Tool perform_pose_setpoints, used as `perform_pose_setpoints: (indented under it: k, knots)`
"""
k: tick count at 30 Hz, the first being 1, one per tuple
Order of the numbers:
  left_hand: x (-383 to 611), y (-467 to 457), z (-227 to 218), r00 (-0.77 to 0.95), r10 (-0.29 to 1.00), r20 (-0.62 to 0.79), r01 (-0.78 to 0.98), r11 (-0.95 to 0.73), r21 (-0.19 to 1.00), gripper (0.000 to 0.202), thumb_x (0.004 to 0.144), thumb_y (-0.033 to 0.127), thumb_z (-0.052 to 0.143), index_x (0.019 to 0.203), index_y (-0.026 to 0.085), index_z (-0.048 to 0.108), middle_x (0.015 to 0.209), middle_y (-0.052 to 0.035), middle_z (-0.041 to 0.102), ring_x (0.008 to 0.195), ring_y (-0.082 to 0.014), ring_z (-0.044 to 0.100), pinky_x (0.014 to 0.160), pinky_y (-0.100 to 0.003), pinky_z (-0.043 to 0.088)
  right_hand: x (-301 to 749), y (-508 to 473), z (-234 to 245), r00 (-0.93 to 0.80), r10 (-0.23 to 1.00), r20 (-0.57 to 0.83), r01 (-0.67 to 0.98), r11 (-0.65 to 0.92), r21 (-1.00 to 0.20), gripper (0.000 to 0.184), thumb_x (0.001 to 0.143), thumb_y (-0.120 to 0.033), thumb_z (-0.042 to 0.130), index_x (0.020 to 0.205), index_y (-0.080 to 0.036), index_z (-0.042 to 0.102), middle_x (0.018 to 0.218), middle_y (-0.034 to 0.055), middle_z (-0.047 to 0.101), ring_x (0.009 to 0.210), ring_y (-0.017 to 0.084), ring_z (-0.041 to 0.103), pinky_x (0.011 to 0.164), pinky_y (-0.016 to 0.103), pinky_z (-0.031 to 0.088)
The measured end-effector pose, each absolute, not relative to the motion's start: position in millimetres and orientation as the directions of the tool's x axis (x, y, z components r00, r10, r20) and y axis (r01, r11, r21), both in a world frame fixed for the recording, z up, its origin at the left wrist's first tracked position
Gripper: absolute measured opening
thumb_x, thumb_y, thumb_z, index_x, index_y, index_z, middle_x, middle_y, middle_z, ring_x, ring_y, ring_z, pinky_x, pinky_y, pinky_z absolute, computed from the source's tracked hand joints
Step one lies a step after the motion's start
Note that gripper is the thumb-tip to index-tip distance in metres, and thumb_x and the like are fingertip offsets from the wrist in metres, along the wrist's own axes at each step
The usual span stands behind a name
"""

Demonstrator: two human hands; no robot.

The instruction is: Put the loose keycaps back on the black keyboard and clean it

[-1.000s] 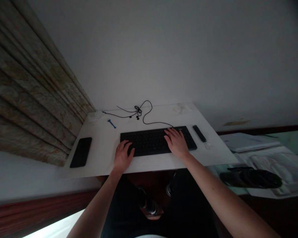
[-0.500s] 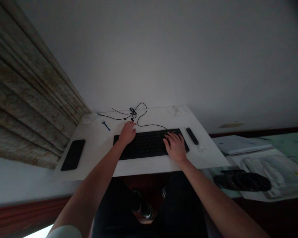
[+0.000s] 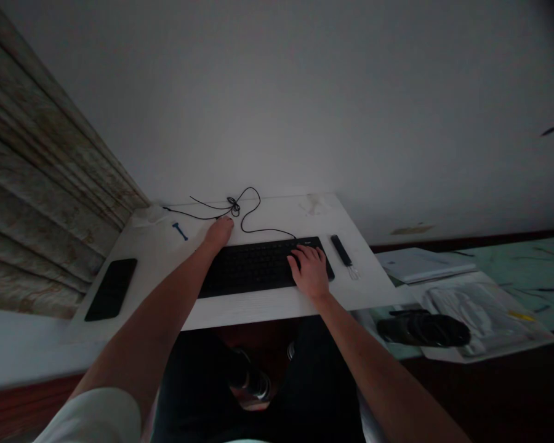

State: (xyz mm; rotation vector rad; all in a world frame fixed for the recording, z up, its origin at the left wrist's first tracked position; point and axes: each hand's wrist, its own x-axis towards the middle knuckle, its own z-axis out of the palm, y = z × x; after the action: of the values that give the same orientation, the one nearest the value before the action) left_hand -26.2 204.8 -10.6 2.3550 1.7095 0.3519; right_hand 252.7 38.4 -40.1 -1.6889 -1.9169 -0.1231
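A black corded keyboard (image 3: 253,267) lies on the white table, near its front edge. My right hand (image 3: 311,267) rests on the keyboard's right end with its fingers spread. Beyond the keyboard's back left corner, my left hand (image 3: 220,232) is down at the tabletop, its fingers curled together. A small dark bit shows at its fingertips, too small to name, and the rest is hidden by the hand. The keyboard's black cable (image 3: 250,229) runs up to a tied bundle (image 3: 233,206) just behind my left hand.
A black phone (image 3: 111,289) and a small blue tool (image 3: 180,231) lie at the left. A black-handled item with a wire end (image 3: 341,250) lies right of the keyboard. A side surface holds papers (image 3: 427,266) and a black object (image 3: 423,329). Curtains (image 3: 50,184) hang left.
The view has shifted, so the scene sits farther left. My left hand has reached a little farther from me, and its fingers have closed. My right hand stays on the keyboard.
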Motion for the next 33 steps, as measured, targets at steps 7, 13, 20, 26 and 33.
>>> perform_pose_setpoints:
  k: [7,13,20,26,33]
  knots:
    - [-33.3,146.0,8.5,-0.049,0.999,-0.005,0.036,0.007,0.999,0.023,0.086,0.015,0.061,0.107,0.013,0.071,0.11,-0.0121,0.073,0.103,-0.0215,0.069,0.103,-0.042,0.052,253.6,39.1,-41.0,-0.046,0.874,0.484,0.929,0.215,-0.3,0.042,0.103,-0.041,0.041,0.111,-0.016,0.073,0.12,0.0144,0.071,0.116,0.029,0.059,0.111,0.052,0.03]
    - [-27.5,60.6,20.6,0.025,0.971,-0.236,-0.645,0.197,0.739,0.025,0.077,0.011,0.077,0.101,0.014,0.072,0.104,-0.0097,0.075,0.105,-0.0189,0.071,0.106,-0.036,0.052,252.7,38.9,-43.0,-0.047,0.86,0.508,0.921,0.234,-0.31,0.039,0.103,-0.041,0.043,0.108,-0.016,0.072,0.117,0.0143,0.072,0.113,0.028,0.061,0.11,0.05,0.032]
    - [-23.4,15.6,27.3,0.036,0.969,-0.244,-0.708,0.197,0.678,0.018,0.081,0.013,0.076,0.098,0.017,0.072,0.105,-0.0063,0.075,0.096,-0.0131,0.071,0.101,-0.03,0.053,251.6,35.7,-36.6,0.014,0.828,0.561,0.875,0.261,-0.407,0.034,0.101,-0.039,0.045,0.102,-0.018,0.072,0.108,0.0137,0.073,0.108,0.029,0.062,0.105,0.052,0.039]
    - [-22.4,-9.4,20.4,0.068,0.98,-0.187,-0.637,0.187,0.748,0.022,0.08,0.026,0.08,0.099,0.019,0.072,0.103,-0.0054,0.074,0.089,-0.0124,0.069,0.097,-0.032,0.053,197.8,3.9,-9.5,0.158,0.886,0.436,0.511,0.304,-0.804,0.028,0.094,-0.046,0.058,0.102,-0.022,0.07,0.097,0.0094,0.07,0.088,0.023,0.065,0.082,0.041,0.053]
    - [-4.9,-29.7,-2.1,0.051,0.998,-0.042,-0.287,0.055,0.956,0.019,0.085,0.034,0.074,0.097,0.02,0.073,0.098,-0.0047,0.073,0.092,-0.0168,0.067,0.091,-0.034,0.052,132.7,-35.5,6.3,-0.009,0.984,-0.176,-0.263,-0.172,-0.949,0.041,0.077,-0.053,0.077,0.105,-0.023,0.07,0.073,-0.0006,0.066,0.061,0.015,0.061,0.059,0.031,0.052]
